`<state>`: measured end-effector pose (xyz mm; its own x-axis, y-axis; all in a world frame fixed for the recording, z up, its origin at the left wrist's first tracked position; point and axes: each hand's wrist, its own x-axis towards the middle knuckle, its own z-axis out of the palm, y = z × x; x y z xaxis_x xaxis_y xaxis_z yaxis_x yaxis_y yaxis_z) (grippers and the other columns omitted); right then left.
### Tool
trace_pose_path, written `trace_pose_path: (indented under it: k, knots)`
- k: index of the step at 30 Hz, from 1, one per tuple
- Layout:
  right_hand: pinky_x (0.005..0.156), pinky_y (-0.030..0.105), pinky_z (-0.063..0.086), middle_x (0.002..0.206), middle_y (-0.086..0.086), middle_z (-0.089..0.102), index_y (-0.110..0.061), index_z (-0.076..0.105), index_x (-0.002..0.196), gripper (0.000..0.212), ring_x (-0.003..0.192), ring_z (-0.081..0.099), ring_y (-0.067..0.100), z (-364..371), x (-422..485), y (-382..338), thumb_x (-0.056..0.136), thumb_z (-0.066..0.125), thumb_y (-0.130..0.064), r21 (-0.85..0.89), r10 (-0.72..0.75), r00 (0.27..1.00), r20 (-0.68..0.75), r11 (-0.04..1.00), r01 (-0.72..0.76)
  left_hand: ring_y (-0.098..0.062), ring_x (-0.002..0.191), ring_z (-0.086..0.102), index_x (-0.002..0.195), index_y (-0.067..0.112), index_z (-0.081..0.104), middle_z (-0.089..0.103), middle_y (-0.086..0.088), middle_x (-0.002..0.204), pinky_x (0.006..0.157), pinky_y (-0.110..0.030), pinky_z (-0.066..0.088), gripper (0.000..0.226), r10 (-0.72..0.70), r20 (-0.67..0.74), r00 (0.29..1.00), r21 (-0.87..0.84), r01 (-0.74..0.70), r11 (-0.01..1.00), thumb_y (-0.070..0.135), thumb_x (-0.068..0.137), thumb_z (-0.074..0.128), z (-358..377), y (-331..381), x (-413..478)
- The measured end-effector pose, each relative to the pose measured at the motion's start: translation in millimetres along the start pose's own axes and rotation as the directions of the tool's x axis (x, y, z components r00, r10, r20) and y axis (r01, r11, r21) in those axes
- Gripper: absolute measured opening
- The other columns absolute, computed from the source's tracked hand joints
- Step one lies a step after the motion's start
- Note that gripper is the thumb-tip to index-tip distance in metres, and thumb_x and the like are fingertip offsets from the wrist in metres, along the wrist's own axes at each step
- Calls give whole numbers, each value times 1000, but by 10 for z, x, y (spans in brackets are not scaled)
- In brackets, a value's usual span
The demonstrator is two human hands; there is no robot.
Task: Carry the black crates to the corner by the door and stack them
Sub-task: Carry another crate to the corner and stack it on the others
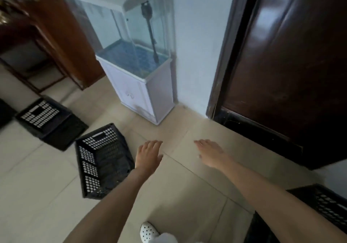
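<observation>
A black perforated crate (102,161) stands on the tiled floor just left of my left hand (149,153). That hand hovers beside the crate's right rim with straight fingers and holds nothing. A second black crate (49,120) lies further left and behind it. A third black crate (326,207) sits at the lower right, partly hidden under my right forearm. Over bare tiles, my right hand (211,153) is stretched out flat and empty, in front of the dark wooden door (293,64).
A white cabinet (144,96) carrying a glass aquarium (131,41) stands against the white wall left of the door. Dark wooden furniture (47,36) fills the upper left. My white perforated shoe (148,232) shows at the bottom. Bare tiles lie between cabinet and door.
</observation>
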<state>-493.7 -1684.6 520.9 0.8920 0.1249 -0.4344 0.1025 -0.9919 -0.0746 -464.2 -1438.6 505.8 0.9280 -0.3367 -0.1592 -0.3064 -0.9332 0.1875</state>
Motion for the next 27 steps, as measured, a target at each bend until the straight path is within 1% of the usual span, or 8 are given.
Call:
trace_pose_path:
  k: [3,5,9,12,14,19,21,27]
  knots:
    - [105,40,38,144,7,44,-16,28,149,56,131,42,27,-214,503,-773,96,47,-19,-34,-87,996,-9,996,86,-20,135,42,140,26,44,48,5,143,109,-38,32,52,-118,-25,993,-26,118,993,35,91,58,-186,-816,-237]
    - [104,41,39,142,7,45,-15,31,147,55,130,44,28,-365,839,-1343,96,50,-24,-67,-164,986,-14,984,163,-20,134,42,139,26,44,49,6,140,109,-38,31,51,-218,-63,974,-75,213,974,36,91,57,-348,-1375,-410]
    - [103,43,39,140,11,48,-12,33,144,53,128,46,31,-753,1408,-2629,96,50,-27,-121,-341,938,-62,935,332,-17,135,39,143,27,41,47,8,143,111,-37,28,51,-419,-111,901,-138,403,905,38,94,52,-670,-2495,-784]
    - [97,45,45,135,11,52,-12,39,138,48,121,52,32,-940,1736,-3685,94,52,-27,-153,-497,863,-90,863,481,-20,135,39,142,27,43,47,6,144,112,-39,27,49,-551,-137,823,-180,526,831,34,94,51,-863,-3305,-1122]
    - [96,44,47,135,10,53,-12,40,137,50,121,53,31,-993,1864,-4180,93,53,-30,-181,-568,819,-83,816,548,-20,135,40,141,27,45,49,6,143,111,-39,27,48,-601,-159,783,-188,573,797,31,94,53,-956,-3650,-1282]
    - [104,43,43,140,10,49,-10,36,143,53,128,47,29,-978,2142,-5347,96,51,-28,-256,-695,719,29,690,677,-21,132,44,138,26,47,52,6,140,108,-39,30,47,-727,-167,666,-220,694,686,32,93,57,-1004,-4541,-1714]
    - [105,43,42,141,11,48,-10,34,144,53,129,47,29,-936,2263,-5638,97,51,-29,-297,-713,696,82,649,700,-22,129,46,137,25,49,54,5,138,106,-39,32,46,-746,-162,645,-227,712,665,32,92,58,-973,-4798,-1826]
    - [98,43,44,138,11,49,-10,35,142,50,124,48,31,-1063,2907,-6506,96,50,-25,-313,-711,681,177,615,724,-23,128,47,138,25,48,54,5,138,105,-39,32,47,-769,-132,625,-223,738,637,32,92,57,-1114,-5714,-1866]
